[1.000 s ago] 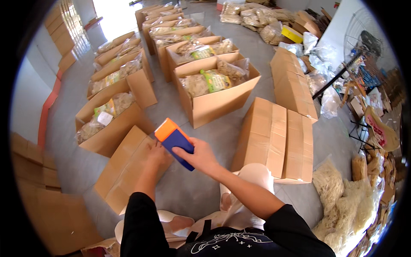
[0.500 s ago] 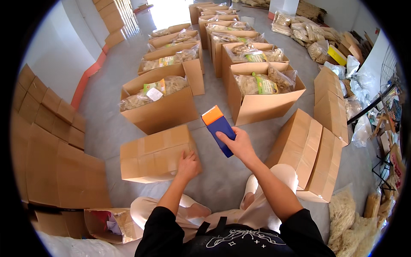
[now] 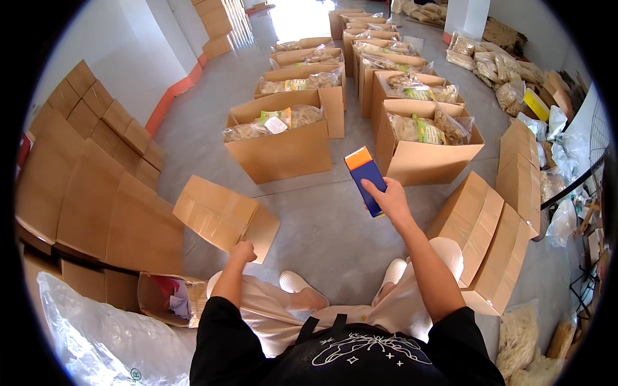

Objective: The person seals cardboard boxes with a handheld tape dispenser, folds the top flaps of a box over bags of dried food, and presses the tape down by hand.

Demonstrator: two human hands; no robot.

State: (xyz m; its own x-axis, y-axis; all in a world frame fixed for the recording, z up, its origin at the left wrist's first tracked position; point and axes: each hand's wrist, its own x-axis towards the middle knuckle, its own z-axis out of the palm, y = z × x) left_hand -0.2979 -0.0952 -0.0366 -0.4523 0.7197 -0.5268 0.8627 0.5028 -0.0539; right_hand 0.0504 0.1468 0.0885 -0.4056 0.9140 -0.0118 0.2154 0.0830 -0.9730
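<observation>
A taped cardboard box [image 3: 215, 209] lies on the floor to my front left, turned at an angle. My left hand [image 3: 243, 252] is closed at its near edge, fingers curled and mostly hidden against the cardboard. My right hand [image 3: 389, 196] is wrapped round an oblong dark blue block with an orange end [image 3: 365, 179], raised above the floor in front of me. Its exact kind I cannot make out. Beyond stand open cartons, among them one on the left [image 3: 280, 151] and one on the right [image 3: 428, 157], filled with clear bags of pale brown contents.
Closed cartons [image 3: 463, 209] stand by my right leg. Stacked cardboard [image 3: 96, 199] lines the left wall. An open box with cloth inside [image 3: 193, 297] and a big clear plastic bag [image 3: 116, 334] sit at lower left. Plastic bags [image 3: 563, 215] and a wire rack [image 3: 599, 128] crowd the right.
The box has swung round and shifted left and nearer me, my left hand moving with it. My view has turned left. The blue and orange block stays in my right hand.
</observation>
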